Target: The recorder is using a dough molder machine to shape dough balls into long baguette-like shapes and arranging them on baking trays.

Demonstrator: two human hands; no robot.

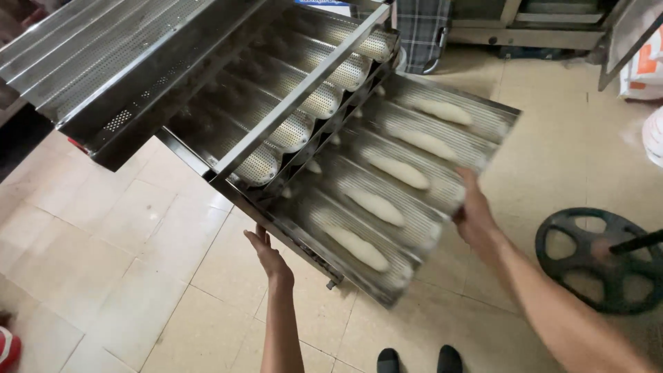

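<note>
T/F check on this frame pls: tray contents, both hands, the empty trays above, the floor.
1. The perforated baguette tray being handled holds five raw dough loaves. True.
2. The right hand grips that tray's edge. True.
3. The left hand holds a dough loaf. False: it is at the lower edge of the rack frame, holding no dough.
4. The upper trays in the rack are full of dough. False: their channels are empty.
5. The floor is tiled. True.
</note>
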